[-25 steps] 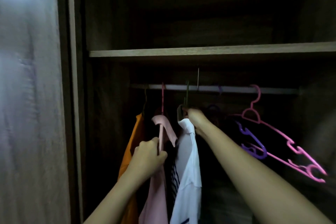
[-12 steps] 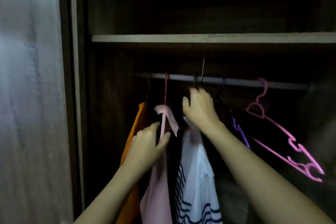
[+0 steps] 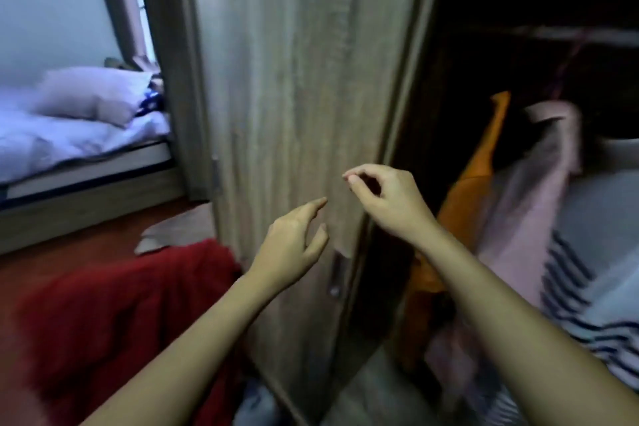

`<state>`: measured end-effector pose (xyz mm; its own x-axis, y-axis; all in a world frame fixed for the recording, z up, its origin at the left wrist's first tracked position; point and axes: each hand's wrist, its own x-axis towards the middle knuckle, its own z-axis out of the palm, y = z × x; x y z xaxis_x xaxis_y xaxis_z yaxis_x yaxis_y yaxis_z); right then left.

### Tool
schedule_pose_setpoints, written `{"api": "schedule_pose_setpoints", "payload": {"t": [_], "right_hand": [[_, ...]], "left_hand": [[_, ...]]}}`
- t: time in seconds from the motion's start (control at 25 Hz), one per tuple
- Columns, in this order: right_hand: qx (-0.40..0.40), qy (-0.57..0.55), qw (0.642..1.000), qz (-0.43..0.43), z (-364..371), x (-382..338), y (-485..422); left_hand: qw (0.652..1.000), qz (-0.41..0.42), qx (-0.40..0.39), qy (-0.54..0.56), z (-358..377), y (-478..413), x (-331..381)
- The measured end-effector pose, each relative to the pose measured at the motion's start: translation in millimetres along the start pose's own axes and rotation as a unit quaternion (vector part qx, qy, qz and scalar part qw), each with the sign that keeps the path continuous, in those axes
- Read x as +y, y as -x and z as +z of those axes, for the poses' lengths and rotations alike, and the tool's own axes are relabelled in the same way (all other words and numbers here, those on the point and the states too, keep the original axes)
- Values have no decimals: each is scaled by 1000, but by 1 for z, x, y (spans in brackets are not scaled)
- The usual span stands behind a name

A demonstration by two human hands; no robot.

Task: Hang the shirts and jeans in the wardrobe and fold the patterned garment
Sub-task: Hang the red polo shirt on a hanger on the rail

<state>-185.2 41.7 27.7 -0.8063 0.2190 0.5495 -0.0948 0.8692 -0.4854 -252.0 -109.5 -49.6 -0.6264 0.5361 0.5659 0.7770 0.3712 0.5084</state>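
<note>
No legible text, label, brand, number or sign appears on any surface in view (checked: wardrobe door (image 3: 294, 97), striped shirt (image 3: 587, 252), pink shirt (image 3: 539, 190), pillow (image 3: 90, 93)). Motion blur softens the whole frame; fine print cannot be resolved.

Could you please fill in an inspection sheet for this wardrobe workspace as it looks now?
Surface: floor reddish; a pale sheet lies on it.
Job's things: orange shirt, pink shirt and striped shirt hang inside the wardrobe, blurred; jeans not seen.
Clutter: red cloth heaped left of the door.
Grips: left hand relaxed, right hand loosely curled; both empty, in front of the door.
Cables: nothing seen.
Surroundings: bed with pillow, far left.
</note>
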Motion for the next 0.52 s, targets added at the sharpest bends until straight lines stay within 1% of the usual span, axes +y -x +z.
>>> {"api": "schedule_pose_setpoints", "payload": {"t": [0.16, 0.24, 0.32, 0.4, 0.44, 0.52], "right_hand": [[-92, -65, 993, 40, 132, -37, 5], [-136, -75, 986, 58, 189, -49, 7], [-168, -78, 979, 88, 235, -55, 11], [-191, -77, 970, 128, 270, -56, 13], [-203, -76, 965, 149, 282, -55, 13], [-216, -64, 958, 176, 305, -53, 6]], "left_hand": [[988, -68, -88, -107, -58, 67, -128], [975, -95, -119, -163, -82, 102, -195], [955, -104, -159, -227, -101, 128, -254], [932, -108, -202, -280, -115, 135, -295], [922, -106, -215, -304, -119, 135, -309], [912, -98, -222, -331, -122, 135, -329]]}}
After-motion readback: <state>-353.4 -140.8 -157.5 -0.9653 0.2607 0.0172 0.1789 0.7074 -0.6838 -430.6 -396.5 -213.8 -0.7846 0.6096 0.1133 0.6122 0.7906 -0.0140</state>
